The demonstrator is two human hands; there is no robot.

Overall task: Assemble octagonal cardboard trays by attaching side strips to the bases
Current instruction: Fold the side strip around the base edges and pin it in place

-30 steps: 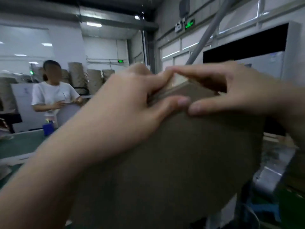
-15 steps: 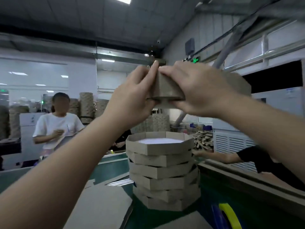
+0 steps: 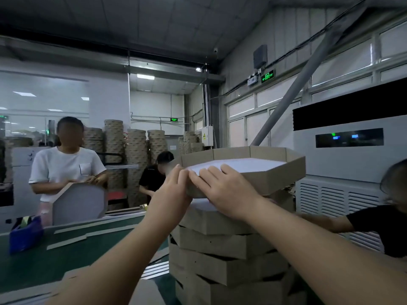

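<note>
Octagonal tray (image 3: 275, 181), arms outstretched, left hand (image 3: 174, 188), right hand (image 3: 222, 190) gripping near wall

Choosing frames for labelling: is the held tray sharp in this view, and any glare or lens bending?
Head view: the tray and the left hand and right hand gripping it are sharp enough; its white floor is bright, not washed out; the ceiling lamp glares mildly; wide-angle stretch swells the forearms.

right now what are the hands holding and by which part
The left hand and the right hand hold the top octagonal tray by its near side wall, fingers hooked over the rim, above the stack of trays.
</note>
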